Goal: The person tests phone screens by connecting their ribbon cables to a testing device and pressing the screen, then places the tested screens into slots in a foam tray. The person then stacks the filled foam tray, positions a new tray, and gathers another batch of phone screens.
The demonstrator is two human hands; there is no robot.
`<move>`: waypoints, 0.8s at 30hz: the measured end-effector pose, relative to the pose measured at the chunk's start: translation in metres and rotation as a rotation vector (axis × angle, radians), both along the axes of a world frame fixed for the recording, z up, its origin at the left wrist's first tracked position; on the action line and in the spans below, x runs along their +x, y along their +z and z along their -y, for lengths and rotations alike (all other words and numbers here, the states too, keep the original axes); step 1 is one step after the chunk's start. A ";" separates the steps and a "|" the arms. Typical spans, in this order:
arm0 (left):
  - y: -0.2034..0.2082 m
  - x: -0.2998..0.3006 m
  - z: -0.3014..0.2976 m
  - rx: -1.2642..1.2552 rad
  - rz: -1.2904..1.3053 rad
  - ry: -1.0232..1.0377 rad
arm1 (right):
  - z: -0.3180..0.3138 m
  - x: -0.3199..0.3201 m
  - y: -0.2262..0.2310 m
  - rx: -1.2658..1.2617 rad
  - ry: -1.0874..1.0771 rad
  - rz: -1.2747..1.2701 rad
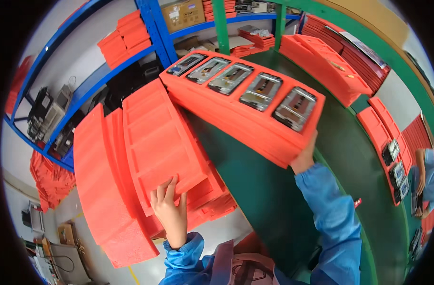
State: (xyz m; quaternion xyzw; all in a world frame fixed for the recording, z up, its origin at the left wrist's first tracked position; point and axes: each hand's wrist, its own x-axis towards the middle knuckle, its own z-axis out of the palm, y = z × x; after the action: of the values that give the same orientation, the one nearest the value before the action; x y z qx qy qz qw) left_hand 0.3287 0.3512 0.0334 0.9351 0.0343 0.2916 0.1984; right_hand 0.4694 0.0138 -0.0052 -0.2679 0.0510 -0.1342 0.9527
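Observation:
My right hand (pixel 304 156) grips the near right end of a stack of red foam trays (pixel 245 124) over the green bench; part of its fingers is hidden behind the foam. Metal phone frames (pixel 258 91), several in a row, sit in the top tray's recesses. To the left, an empty red foam tray (pixel 157 137) lies on a pile of similar trays. My left hand (pixel 170 209) touches that tray's near edge, fingers spread and thumb apart. Beside it, another red foam piece (pixel 103 185) leans outward along the pile's left side.
Blue shelving (pixel 96 78) with red foam and equipment stands at the far left. More red trays (pixel 321 64) line the back of the green bench (pixel 255 194). At right, a person's hands (pixel 420 185) are near trays with phone frames (pixel 397 173).

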 end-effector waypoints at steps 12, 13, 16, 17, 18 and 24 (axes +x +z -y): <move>0.075 -0.111 0.068 0.091 -0.075 -0.473 | 0.008 -0.017 0.025 -0.467 0.153 -0.422; 0.074 -0.123 0.089 0.017 -0.106 -0.605 | 0.026 -0.036 0.023 -0.474 0.125 -0.423; 0.041 -0.141 0.135 -0.093 -0.106 -0.880 | 0.063 -0.085 0.002 -0.615 0.167 -0.612; 0.028 -0.144 0.152 -0.126 -0.117 -0.947 | 0.072 -0.113 0.008 -0.712 0.268 -0.537; 0.018 -0.145 0.175 -0.105 -0.151 -1.012 | 0.089 -0.145 0.018 -0.811 0.350 -0.470; -0.018 -0.116 0.296 -0.054 -0.142 -1.158 | 0.146 -0.308 0.055 -0.747 0.052 -0.452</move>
State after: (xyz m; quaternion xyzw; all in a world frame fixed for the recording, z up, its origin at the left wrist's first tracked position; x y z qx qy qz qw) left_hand 0.2125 0.0550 0.0154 0.8134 -0.4619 0.0710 0.3464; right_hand 0.1616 -0.1318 0.0499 -0.6180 0.1993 -0.0576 0.7583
